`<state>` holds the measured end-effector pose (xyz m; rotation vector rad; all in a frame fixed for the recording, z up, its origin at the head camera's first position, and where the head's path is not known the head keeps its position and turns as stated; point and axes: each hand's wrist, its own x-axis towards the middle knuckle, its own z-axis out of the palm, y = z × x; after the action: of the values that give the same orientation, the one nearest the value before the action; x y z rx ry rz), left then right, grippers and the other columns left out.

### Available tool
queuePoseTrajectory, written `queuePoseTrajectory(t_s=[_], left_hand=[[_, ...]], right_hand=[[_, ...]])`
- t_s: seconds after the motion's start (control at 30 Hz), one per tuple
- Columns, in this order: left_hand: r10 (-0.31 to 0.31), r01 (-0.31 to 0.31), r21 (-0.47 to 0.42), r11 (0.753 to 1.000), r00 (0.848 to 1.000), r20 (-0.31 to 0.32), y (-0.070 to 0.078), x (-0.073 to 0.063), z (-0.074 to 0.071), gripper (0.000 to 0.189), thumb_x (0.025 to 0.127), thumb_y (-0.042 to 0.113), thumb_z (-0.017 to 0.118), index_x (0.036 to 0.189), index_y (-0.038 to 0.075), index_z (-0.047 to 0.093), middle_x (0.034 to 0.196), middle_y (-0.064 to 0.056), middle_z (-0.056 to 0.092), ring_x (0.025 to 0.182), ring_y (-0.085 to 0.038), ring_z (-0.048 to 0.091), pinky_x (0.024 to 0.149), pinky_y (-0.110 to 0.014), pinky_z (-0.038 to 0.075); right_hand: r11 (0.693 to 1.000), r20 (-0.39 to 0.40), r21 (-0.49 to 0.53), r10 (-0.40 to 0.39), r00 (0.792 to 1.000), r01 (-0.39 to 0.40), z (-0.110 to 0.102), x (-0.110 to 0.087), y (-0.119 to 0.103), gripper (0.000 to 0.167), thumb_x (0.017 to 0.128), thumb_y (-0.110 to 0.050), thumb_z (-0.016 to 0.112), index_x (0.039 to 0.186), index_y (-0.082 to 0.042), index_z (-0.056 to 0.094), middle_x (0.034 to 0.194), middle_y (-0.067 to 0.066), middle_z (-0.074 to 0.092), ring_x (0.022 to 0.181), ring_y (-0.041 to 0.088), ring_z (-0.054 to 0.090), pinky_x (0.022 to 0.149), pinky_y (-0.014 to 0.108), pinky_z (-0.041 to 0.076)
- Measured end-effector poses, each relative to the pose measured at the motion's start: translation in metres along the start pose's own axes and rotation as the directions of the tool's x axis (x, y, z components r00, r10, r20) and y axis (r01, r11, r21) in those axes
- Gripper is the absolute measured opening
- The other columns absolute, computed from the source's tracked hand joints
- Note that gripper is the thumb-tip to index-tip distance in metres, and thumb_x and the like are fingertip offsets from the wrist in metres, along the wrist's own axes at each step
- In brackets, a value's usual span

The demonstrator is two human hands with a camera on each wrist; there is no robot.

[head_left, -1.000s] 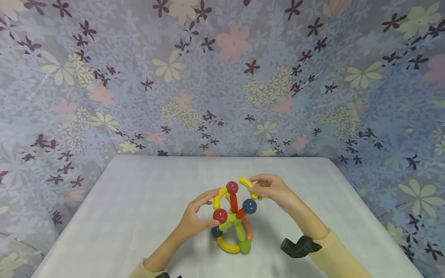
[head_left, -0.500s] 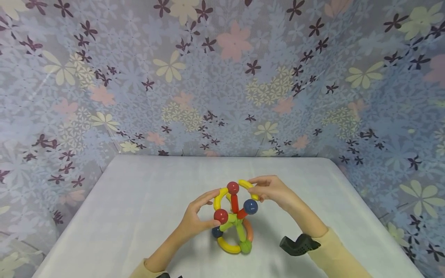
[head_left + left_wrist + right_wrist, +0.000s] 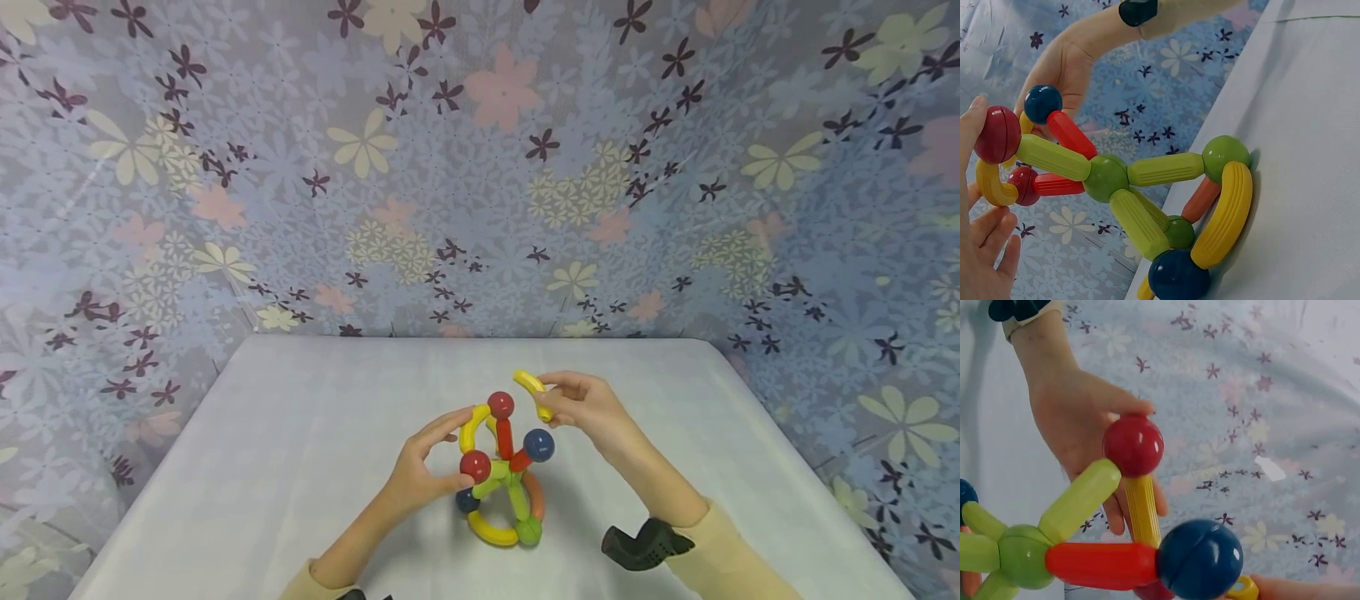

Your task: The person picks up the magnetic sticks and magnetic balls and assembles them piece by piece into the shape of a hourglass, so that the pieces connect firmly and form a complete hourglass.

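A toy structure of magnetic balls and rods stands on the table, built around a green ball [image 3: 1106,179] from which green and red rods fan out. My left hand [image 3: 420,471] grips its upper left, thumb on a red ball [image 3: 475,467] and fingertips at a curved yellow rod [image 3: 996,185] beneath that ball in the left wrist view. My right hand [image 3: 588,404] pinches a loose curved yellow rod [image 3: 531,385] in the air, just right of the top red ball [image 3: 501,405] and above the blue ball [image 3: 538,445]. Only the rod's tip shows in the right wrist view.
The table [image 3: 315,400] wears a white cloth. The structure's base, with a curved yellow rod [image 3: 492,531], a green ball [image 3: 528,531] and an orange rod [image 3: 535,497], rests on it. Behind rises a flower-patterned curtain [image 3: 465,208].
My right hand first lowers the yellow rod slightly toward the gap between the red and blue balls, then lifts it up and away. The left hand and the structure stay in place.
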<state>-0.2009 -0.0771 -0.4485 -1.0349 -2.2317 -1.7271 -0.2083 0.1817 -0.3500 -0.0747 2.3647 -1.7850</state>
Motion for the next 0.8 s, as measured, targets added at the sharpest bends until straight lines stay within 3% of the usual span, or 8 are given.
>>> queuePoseTrajectory(t_s=[0.23,0.5,0.8], left_hand=[[0.000,0.000,-0.005,1.000,1.000,0.001,0.002,-0.001,0.000,0.067,0.079,0.022,0.076,0.140,0.016,0.048,0.144,-0.006,0.050,0.130,-0.009,0.046,0.097,-0.034,0.048],[0.019,-0.019,0.006,1.000,1.000,0.000,0.000,0.000,0.001,0.066,0.080,0.025,0.075,0.139,0.015,0.048,0.143,-0.006,0.051,0.129,-0.009,0.047,0.097,-0.030,0.048],[0.017,-0.017,-0.011,1.000,1.000,0.000,0.002,-0.001,0.000,0.068,0.078,0.021,0.077,0.139,0.014,0.048,0.143,-0.006,0.051,0.130,-0.008,0.046,0.098,-0.030,0.046]], right_hand=[[0.996,-0.064,-0.080,-0.043,0.997,0.038,0.011,-0.006,-0.002,0.039,0.086,-0.014,0.069,0.120,0.001,0.059,0.082,0.002,0.064,0.073,0.013,0.063,0.070,0.026,0.056],[0.990,-0.077,-0.133,-0.049,0.996,0.038,0.010,-0.009,0.004,0.036,0.086,-0.017,0.070,0.117,-0.001,0.061,0.081,0.002,0.064,0.074,0.017,0.061,0.073,0.031,0.055],[0.992,-0.049,-0.116,0.036,0.998,-0.041,0.001,0.000,0.013,0.037,0.088,-0.023,0.067,0.119,-0.002,0.063,0.083,0.001,0.066,0.075,0.015,0.061,0.077,0.028,0.053]])
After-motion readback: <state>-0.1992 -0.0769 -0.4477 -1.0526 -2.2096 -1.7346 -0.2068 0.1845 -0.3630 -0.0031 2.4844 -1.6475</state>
